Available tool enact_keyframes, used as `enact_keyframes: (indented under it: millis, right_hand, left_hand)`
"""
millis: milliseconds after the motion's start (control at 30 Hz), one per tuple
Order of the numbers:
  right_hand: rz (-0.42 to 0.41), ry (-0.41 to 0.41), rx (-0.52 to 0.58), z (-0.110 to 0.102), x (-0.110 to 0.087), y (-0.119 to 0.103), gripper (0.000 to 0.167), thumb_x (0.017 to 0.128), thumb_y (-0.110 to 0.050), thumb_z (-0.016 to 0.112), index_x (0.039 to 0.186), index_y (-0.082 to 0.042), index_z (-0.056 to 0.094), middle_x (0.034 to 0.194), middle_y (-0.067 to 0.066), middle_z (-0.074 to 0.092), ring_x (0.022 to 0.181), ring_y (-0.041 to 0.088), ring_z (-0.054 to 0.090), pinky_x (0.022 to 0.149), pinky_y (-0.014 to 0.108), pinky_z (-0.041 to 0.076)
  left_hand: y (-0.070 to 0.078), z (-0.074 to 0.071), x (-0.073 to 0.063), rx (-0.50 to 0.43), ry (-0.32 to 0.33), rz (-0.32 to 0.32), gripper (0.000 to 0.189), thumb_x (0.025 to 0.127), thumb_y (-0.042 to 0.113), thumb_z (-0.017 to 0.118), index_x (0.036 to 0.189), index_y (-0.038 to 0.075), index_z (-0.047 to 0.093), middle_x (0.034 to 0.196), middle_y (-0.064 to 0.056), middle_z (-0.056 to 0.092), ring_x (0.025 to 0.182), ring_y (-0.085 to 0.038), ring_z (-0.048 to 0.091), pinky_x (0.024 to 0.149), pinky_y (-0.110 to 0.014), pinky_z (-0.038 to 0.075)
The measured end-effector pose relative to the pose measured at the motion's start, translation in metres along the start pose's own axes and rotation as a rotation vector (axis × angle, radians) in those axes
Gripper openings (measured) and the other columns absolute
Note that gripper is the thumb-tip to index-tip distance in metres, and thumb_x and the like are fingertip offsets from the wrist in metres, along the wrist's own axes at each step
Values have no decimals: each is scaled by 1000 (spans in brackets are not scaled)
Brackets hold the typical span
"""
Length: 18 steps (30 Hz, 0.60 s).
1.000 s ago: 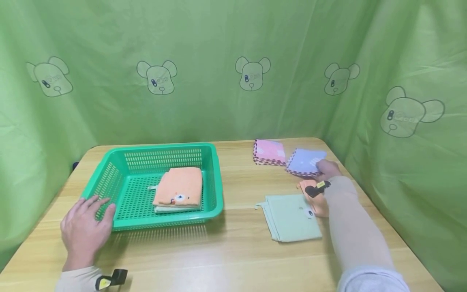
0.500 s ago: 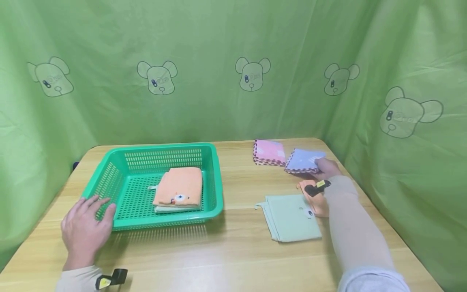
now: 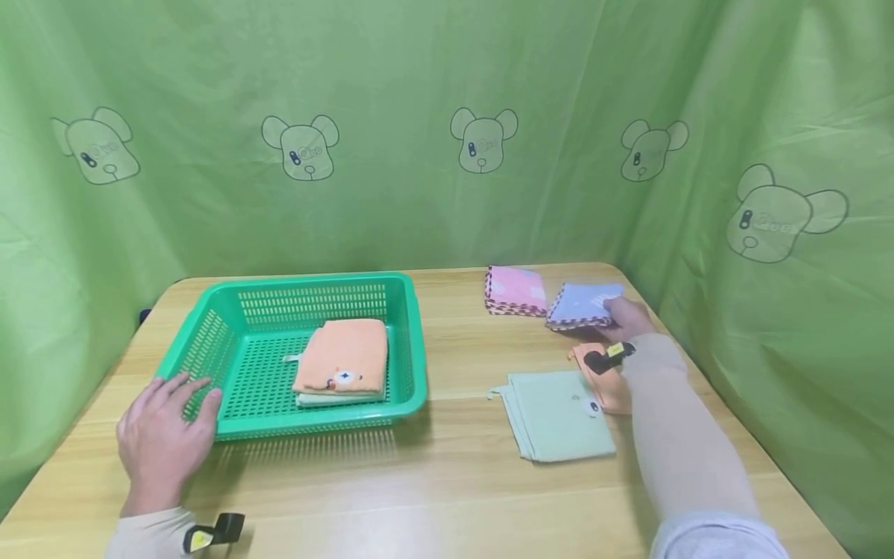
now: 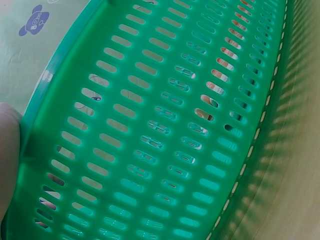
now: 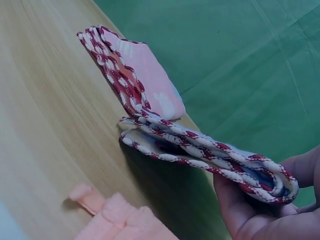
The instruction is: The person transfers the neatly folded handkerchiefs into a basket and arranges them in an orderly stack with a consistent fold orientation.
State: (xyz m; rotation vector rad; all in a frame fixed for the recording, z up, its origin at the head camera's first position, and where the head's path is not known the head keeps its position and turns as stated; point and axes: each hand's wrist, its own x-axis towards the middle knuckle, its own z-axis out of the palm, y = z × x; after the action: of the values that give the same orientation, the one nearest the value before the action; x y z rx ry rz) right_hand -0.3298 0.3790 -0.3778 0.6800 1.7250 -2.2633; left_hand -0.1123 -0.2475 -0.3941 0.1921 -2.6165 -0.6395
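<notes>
Wooden table [image 3: 447, 481], green bear-print curtain [image 3: 419, 116] around; right grip [image 3: 628, 320] pinches blue cloth [image 3: 583, 304], left grip [image 3: 164, 435] flat.

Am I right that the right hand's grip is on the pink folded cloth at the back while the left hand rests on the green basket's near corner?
Not quite. The right hand grips the blue folded cloth; the pink folded cloth lies untouched beside it, as the head view shows. The left hand does rest on the green basket at its near corner.
</notes>
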Motion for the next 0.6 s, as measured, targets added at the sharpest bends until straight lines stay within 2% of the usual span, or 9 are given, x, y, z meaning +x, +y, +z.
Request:
enact_keyframes:
  millis: [133, 300, 333, 400, 500, 567, 600]
  right_hand:
    - [14, -31, 76, 3, -2, -2, 58, 102, -6, 35, 154, -5, 8, 107, 9, 52, 91, 16, 58, 94, 23, 48]
    - [9, -96, 159, 4, -2, -4, 59, 102, -3, 33, 154, -6, 5, 91, 9, 63, 87, 17, 63, 96, 25, 46]
    - [3, -112, 157, 4, -2, -4, 59, 102, -3, 33, 154, -6, 4, 90, 9, 63, 86, 17, 64, 97, 25, 46]
    - [-48, -124, 36, 2, -2, -3, 57, 103, -5, 31, 153, -3, 5, 87, 6, 65, 84, 14, 65, 94, 23, 47]
    - [-65, -110, -4, 3, -2, -2, 58, 102, -6, 30, 154, -3, 4, 104, 6, 60, 87, 12, 62, 95, 23, 46]
    - [-71, -92, -28, 4, -3, -3, 59, 101, -6, 30, 154, -4, 4, 106, 5, 58, 87, 12, 62, 93, 22, 48]
    - [-60, -96, 16, 4, -4, -3, 60, 101, -5, 30, 154, -5, 3, 106, 7, 57, 88, 13, 61, 93, 22, 48]
  left_hand:
    - [0, 0, 0, -2, 4, -1, 45, 100, 40, 44, 121, 3, 60, 137, -28, 48, 132, -48, 31, 102, -69, 19]
    - [0, 1, 1, -8, 15, 5, 45, 100, 39, 45, 120, 3, 61, 136, -28, 49, 132, -48, 32, 102, -69, 19]
    - [0, 1, 1, -7, 17, 6, 45, 100, 39, 45, 120, 2, 61, 136, -28, 49, 132, -48, 32, 102, -69, 19]
    - [0, 1, 1, -2, 18, 5, 45, 100, 39, 45, 120, 3, 61, 136, -28, 49, 132, -48, 32, 102, -69, 20]
    - [1, 1, 1, 5, 17, 3, 44, 100, 39, 45, 120, 3, 61, 136, -28, 49, 132, -48, 33, 102, -68, 20]
    - [1, 1, 1, 7, 17, 3, 44, 100, 39, 45, 120, 3, 61, 137, -28, 49, 132, -48, 33, 102, -68, 20]
    - [1, 1, 1, 8, 16, 3, 44, 100, 39, 45, 120, 3, 61, 137, -28, 49, 132, -48, 33, 102, -68, 20]
